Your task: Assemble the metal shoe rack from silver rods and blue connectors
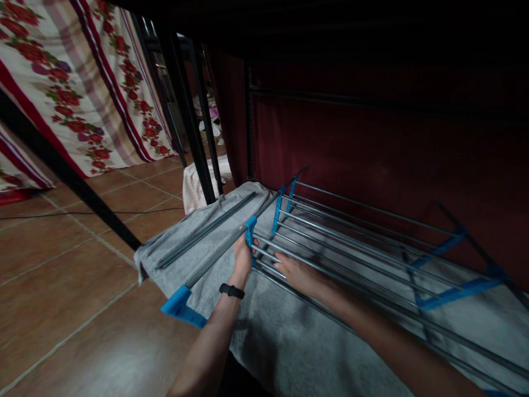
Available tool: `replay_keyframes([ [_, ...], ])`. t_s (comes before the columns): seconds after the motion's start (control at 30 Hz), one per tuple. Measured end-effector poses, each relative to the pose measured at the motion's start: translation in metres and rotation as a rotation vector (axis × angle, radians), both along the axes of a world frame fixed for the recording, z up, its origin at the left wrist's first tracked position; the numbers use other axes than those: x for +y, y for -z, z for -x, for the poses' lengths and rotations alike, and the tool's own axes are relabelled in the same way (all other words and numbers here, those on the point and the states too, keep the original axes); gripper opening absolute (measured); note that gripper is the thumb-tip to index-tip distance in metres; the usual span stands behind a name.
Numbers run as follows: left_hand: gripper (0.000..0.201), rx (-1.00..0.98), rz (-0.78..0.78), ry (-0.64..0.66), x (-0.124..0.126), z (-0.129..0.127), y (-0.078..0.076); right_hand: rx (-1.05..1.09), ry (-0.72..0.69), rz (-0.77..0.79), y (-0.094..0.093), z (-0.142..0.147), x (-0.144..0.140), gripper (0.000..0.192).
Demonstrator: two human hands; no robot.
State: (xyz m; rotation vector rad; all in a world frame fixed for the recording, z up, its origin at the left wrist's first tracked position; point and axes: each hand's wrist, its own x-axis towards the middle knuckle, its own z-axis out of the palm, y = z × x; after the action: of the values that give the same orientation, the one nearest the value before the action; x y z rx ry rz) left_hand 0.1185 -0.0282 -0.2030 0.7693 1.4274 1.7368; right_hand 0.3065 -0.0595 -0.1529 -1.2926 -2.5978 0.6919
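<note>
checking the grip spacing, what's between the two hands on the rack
In the head view, only silver rods of the rack, over grey cloth, span between the left hand at a blue connector and the right hand.

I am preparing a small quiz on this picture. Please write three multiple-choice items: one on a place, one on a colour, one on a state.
1. Where does the metal rod rack lie?
A on a grey cloth
B on a chair
C on a shelf

2. What colour are the rack's plastic connectors?
A red
B blue
C yellow

3. What is the left hand doing?
A hanging free
B resting on tiles
C gripping a connector

Answers:
1 A, the grey cloth spreads under the rods.
2 B, they are bright blue.
3 C, its fingers close round the connector; the right hand rests on rods.
</note>
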Motion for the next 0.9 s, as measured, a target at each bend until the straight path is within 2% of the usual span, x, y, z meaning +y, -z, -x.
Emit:
replay_keyframes([
  [0.1,0.063,0.017,0.005,-0.008,-0.004,0.002,-0.003,-0.039,-0.056,-0.133,-0.011,-0.018,-0.021,0.054],
  [0.27,0.057,0.060,-0.012,-0.014,-0.014,0.004,-0.013,-0.008,-0.183,-0.311,-0.028,-0.064,-0.061,0.044],
  [0.33,0.052,0.106,-0.097,-0.013,-0.015,0.004,-0.018,0.040,-0.129,-0.355,-0.028,-0.082,-0.073,0.045],
  [0.4,0.047,0.152,-0.206,-0.010,-0.015,0.004,-0.022,0.093,-0.010,-0.396,-0.024,-0.096,-0.083,0.045],
  [0.53,0.037,0.237,-0.360,-0.002,-0.014,0.003,-0.027,0.131,0.149,-0.543,-0.014,-0.109,-0.097,0.045],
  [0.7,0.031,0.240,-0.336,0.017,-0.017,0.006,-0.026,-0.076,0.191,-0.808,-0.018,-0.100,-0.098,0.045],
  [0.77,0.036,0.295,-0.305,0.010,-0.018,0.008,-0.026,-0.151,0.218,-0.815,-0.021,-0.097,-0.093,0.045],
  [0.9,0.050,0.375,-0.266,0.027,-0.017,0.009,-0.027,-0.273,0.321,-0.729,-0.021,-0.099,-0.084,0.051],
])
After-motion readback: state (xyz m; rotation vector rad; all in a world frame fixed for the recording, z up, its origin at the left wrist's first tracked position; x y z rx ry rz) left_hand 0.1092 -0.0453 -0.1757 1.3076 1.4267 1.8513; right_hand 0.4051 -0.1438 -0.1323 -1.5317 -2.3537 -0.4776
